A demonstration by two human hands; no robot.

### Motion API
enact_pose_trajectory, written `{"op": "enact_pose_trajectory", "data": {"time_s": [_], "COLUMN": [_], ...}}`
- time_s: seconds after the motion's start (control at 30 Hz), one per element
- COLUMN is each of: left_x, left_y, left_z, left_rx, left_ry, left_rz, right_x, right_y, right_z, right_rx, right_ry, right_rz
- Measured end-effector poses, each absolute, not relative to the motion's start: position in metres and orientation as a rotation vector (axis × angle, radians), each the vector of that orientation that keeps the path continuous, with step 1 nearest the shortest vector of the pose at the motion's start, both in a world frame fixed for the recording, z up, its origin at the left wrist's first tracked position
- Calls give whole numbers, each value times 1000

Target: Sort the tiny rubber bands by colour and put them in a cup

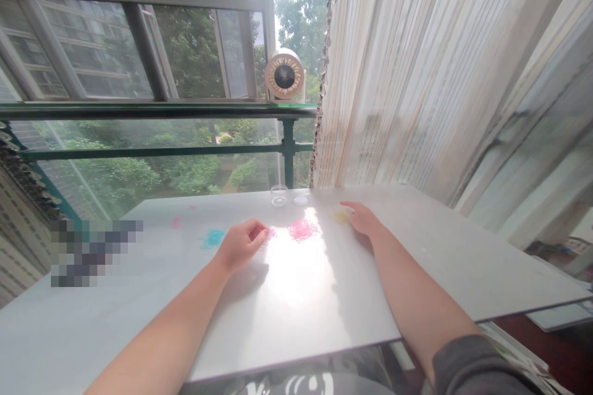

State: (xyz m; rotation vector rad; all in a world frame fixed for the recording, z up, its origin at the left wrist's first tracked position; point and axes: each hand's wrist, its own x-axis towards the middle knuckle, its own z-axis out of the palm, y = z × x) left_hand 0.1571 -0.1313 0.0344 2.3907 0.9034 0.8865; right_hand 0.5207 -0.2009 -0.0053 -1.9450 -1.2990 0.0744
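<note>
Small heaps of thin loops that look like rubber bands lie across the white table. My left hand is closed in a pinch at the purple rubber bands, with a bit of purple at its fingertips. To its left is a blue heap; on its right, in the glare, sits a pink heap. My right hand reaches over the yellow heap, index finger stretched out and the other fingers partly hidden. I see nothing held in it.
Near the back edge stand a clear round container and a whitish round lid. A few pink bits lie at the left, by a blurred-out patch. A small fan is behind the railing, beside a curtain.
</note>
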Motion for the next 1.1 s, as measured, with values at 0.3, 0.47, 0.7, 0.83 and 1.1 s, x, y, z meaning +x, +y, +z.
{"op": "enact_pose_trajectory", "data": {"time_s": [0.3, 0.47, 0.7, 0.83, 1.1], "left_x": [158, 157, 157, 158, 138], "left_y": [-132, -131, -130, -130, -105], "left_z": [35, 34, 32, 32, 37], "left_rx": [2391, 2394, 2384, 2380, 2210], "left_ry": [897, 897, 894, 873, 951], "left_rz": [887, 873, 867, 875, 1090], "right_x": [518, 515, 515, 515, 481], "right_y": [-201, -201, -199, -199, -205], "right_z": [-5, -2, 5, 11, 23], "right_rx": [-1800, -1760, -1664, -1580, -1464], "right_ry": [-1276, -1217, -1080, -985, -907], "right_rz": [134, 185, 193, 168, 166]}}
